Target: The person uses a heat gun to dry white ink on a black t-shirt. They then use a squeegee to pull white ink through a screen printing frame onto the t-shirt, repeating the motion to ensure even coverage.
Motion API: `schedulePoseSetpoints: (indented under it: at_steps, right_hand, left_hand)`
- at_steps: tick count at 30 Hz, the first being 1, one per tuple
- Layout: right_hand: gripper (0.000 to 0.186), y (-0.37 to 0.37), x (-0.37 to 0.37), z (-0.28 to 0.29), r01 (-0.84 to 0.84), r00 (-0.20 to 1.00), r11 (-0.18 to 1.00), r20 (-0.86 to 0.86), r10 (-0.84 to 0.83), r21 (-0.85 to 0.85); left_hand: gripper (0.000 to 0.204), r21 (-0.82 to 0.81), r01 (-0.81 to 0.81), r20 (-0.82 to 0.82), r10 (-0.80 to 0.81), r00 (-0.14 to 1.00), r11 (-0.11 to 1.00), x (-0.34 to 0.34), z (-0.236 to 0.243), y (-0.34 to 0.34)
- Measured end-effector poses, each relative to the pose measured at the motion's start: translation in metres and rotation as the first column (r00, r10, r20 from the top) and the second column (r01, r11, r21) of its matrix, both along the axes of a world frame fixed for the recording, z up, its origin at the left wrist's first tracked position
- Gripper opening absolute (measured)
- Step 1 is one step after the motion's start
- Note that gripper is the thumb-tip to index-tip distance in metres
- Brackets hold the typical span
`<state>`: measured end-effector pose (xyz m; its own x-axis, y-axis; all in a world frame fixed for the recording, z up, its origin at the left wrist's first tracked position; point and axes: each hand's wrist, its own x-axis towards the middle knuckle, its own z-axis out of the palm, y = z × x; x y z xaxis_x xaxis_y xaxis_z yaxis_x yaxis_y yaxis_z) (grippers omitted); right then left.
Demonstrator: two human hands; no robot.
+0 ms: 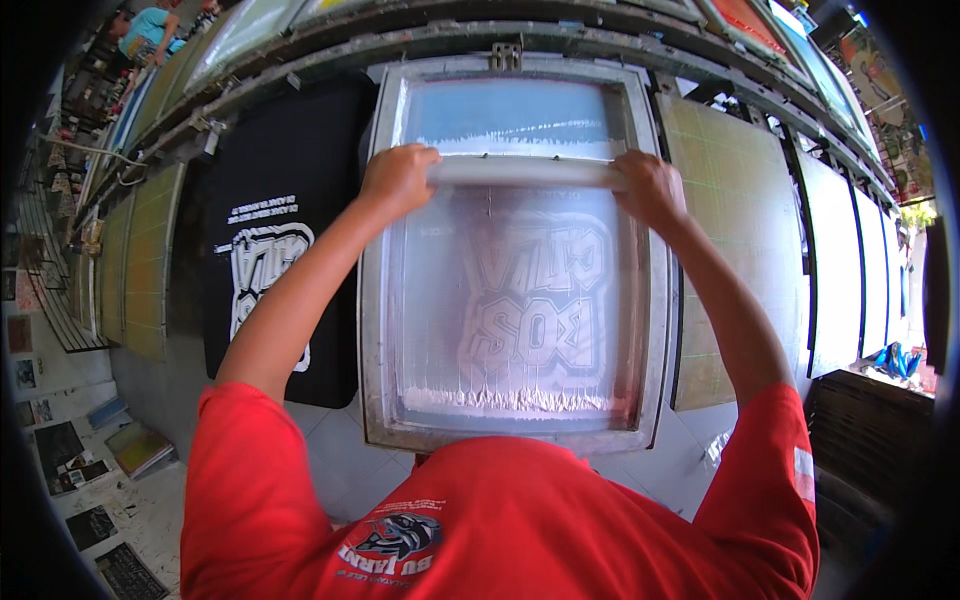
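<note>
A squeegee (525,174) with a pale, rounded handle lies across the upper part of a screen printing frame (655,330). My left hand (402,180) grips its left end and my right hand (648,187) its right end, fingers wrapped round both. White ink (530,140) lines the mesh just beyond the squeegee. Another band of white ink (510,401) runs along the near end of the mesh. Through the mesh (430,300) a lettered design shows faintly. What lies under the frame is mostly hidden.
Left of the frame a black shirt (285,150) with a white print lies on a board. To the right stand a yellowish board (735,250) and a white board (835,260). Metal rails (440,38) cross behind. A person (150,35) is at the far left.
</note>
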<state>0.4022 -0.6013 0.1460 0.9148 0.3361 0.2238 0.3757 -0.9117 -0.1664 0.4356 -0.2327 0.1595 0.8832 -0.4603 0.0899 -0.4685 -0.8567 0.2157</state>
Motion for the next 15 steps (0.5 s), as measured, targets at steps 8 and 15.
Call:
schedulePoseSetpoints:
  at_steps: [8, 15]
  right_hand:
    - [0.021, 0.004, -0.034, 0.08, 0.109, 0.99, 0.993, -0.087, -0.113, -0.041]
    - [0.011, 0.02, -0.233, 0.091, 0.048, 0.996, 0.997, -0.074, -0.044, 0.056]
  left_hand:
    - [0.025, -0.097, 0.005, -0.118, -0.017, 0.993, 0.995, -0.035, 0.075, -0.005]
    - [0.032, -0.097, -0.018, -0.16, 0.003, 0.987, 0.995, -0.235, 0.071, 0.019]
